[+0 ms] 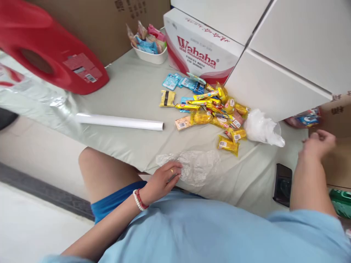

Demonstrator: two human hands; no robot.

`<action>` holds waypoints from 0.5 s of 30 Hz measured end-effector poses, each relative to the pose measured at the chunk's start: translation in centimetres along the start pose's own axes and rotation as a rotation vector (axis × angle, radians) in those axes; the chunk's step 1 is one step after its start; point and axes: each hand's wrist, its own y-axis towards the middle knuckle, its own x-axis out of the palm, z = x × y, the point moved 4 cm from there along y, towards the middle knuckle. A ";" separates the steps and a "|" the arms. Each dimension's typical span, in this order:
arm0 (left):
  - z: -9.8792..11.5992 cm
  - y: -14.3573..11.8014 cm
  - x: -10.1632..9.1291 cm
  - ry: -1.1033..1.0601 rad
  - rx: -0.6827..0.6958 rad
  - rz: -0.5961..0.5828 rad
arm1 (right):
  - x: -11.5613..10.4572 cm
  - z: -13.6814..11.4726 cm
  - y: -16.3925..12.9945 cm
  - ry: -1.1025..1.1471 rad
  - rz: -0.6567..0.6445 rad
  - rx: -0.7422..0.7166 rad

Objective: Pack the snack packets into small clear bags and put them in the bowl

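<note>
My left hand (pixel 165 176) has its fingers closed on the near-left edge of a crumpled clear plastic bag (pixel 199 166), which lies flat near the front edge of the covered table. Off to the right, my right hand (pixel 319 144) is raised and blurred by motion, its fingers partly curled; whether anything is in them does not show. Nearest to it is a dark red and blue package (pixel 305 118) by the cardboard box. Beyond the clear bag sits a heap of yellow-wrapped snacks (pixel 201 117) with blue sachets (pixel 171 81). A bunched white plastic bag (pixel 261 128) touches the heap's right side.
A white roll (pixel 123 121) lies on the left. Behind it stands a large red jug (pixel 55 47). A white basket of packets (pixel 150 55) and a Wahaha carton (pixel 201 47) line the back. At right are a black phone (pixel 283 184), white cabinet (pixel 276 80) and cardboard box (pixel 338 157).
</note>
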 end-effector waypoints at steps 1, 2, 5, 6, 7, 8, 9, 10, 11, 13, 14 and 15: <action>0.0 -0.1 -0.1 -0.013 -0.001 0.008 | -1.6 -0.1 -2.2 0.075 -0.002 0.054; -0.1 -0.2 -0.2 -0.022 -0.001 0.016 | -3.0 -0.6 -4.8 0.166 -0.067 0.078; -0.3 -0.6 -0.4 -0.030 -0.010 0.043 | -6.9 -2.8 -15.0 0.276 -0.438 0.234; -0.3 -0.7 -0.4 -0.033 -0.016 0.055 | -7.7 -3.6 -18.9 0.235 -0.636 0.318; -0.3 -0.8 -0.4 -0.036 -0.022 0.067 | -8.3 -4.4 -22.9 0.164 -0.867 0.411; -0.3 -0.9 -0.4 -0.040 -0.031 0.080 | -8.9 -5.1 -26.7 0.108 -1.064 0.505; -0.3 -0.9 -0.4 -0.044 -0.040 0.093 | -9.4 -6.0 -30.2 0.086 -1.233 0.593; -0.2 -1.0 -0.3 -0.049 -0.051 0.107 | -9.7 -6.9 -33.2 0.096 -1.369 0.666; -0.1 -1.1 -0.3 -0.054 -0.061 0.123 | -9.7 -7.9 -35.8 0.133 -1.483 0.724; 0.0 -1.3 -0.2 -0.064 -0.072 0.154 | -9.3 -9.8 -39.7 0.255 -1.561 0.799; 0.2 -1.4 -0.1 -0.069 -0.072 0.162 | -8.9 -10.7 -41.0 0.320 -1.557 0.831; 0.3 -1.5 0.0 -0.074 -0.069 0.165 | -8.4 -11.4 -42.0 0.381 -1.525 0.861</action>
